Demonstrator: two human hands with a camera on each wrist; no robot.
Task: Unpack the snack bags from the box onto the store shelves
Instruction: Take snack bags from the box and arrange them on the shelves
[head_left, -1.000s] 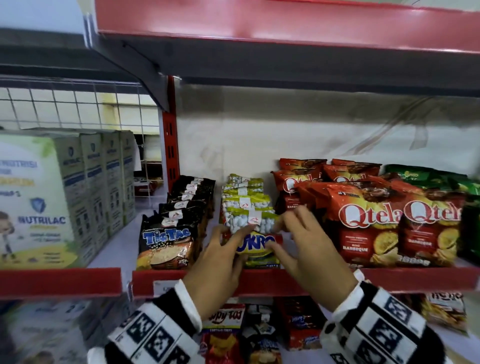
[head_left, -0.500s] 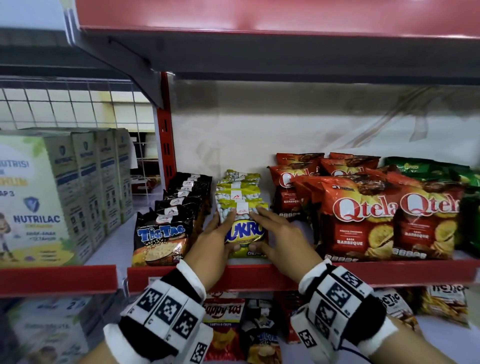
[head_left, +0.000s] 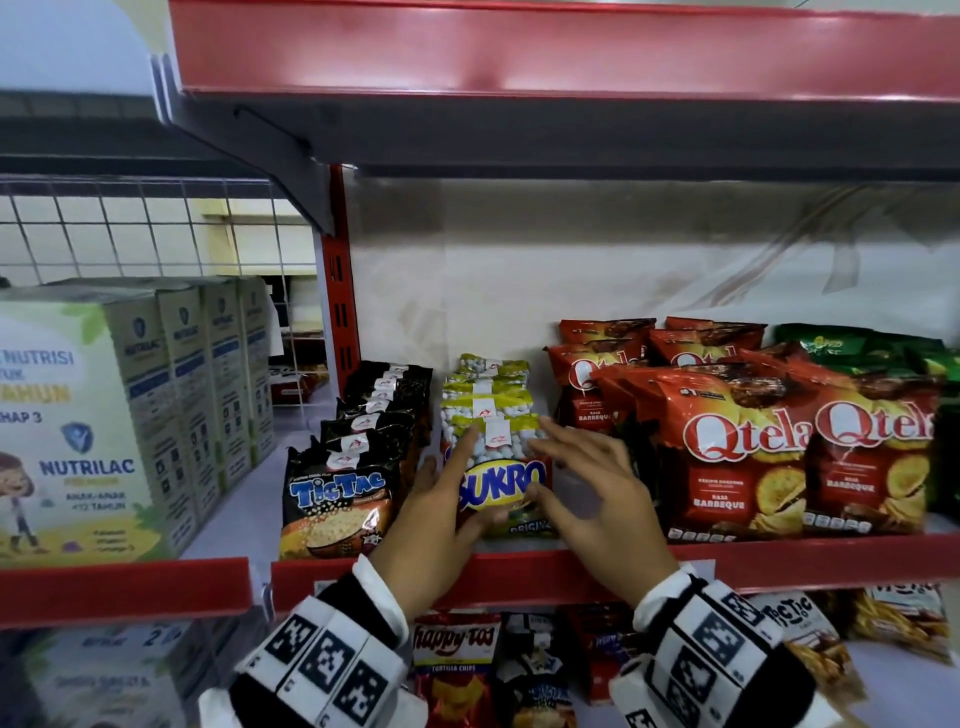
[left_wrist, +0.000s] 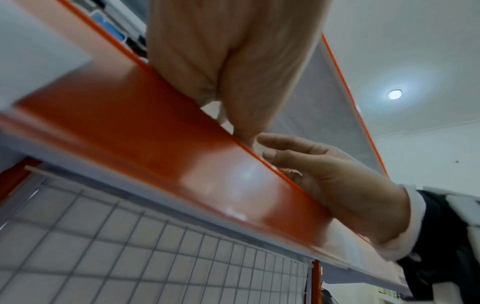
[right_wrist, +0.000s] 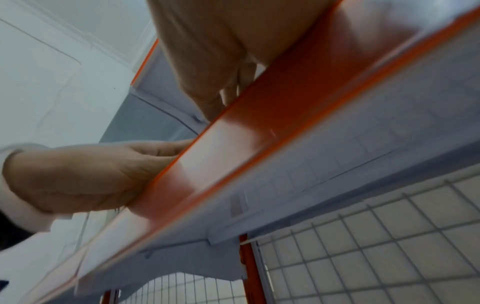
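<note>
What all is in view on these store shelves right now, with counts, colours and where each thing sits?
Sukro bags: one row, count unclear, yellow-green with blue logo, shelf middle.
Tic Tac bags: one row, black, left of the Sukro bags.
Qtela bags: several, red, right of the Sukro bags.
Green bags: a few, far right, behind.
Nutrilac boxes: four showing, pale green, left shelf.
Shelf: red front lip.
Lower-shelf snacks: mixed, below.
Left hand: fingers straight against the front Sukro bag's left side.
Right hand: fingers spread at its right side.
</note>
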